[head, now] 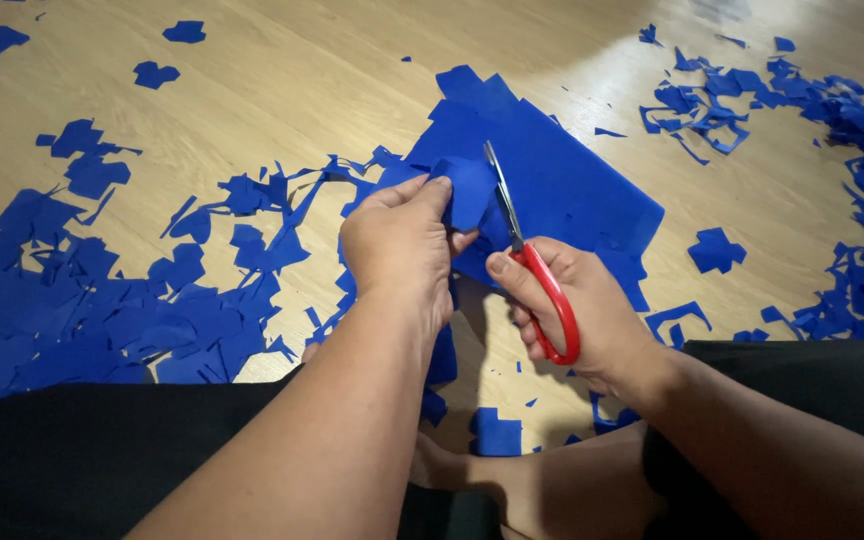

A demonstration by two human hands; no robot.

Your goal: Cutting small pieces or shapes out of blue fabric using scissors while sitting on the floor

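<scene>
A small piece of blue paper (467, 190) was pinched in the fingers of the left hand (399, 245), above a larger blue sheet (572, 190) lying on the wooden floor (282, 90). Red-handled scissors (537, 275) were gripped by the right hand (577, 310), whose fingers were closed through the handles. The blades were partly hidden behind the paper, so their opening could not be told. Blue scraps (82, 310) were scattered around, some cut off at the edges.
</scene>
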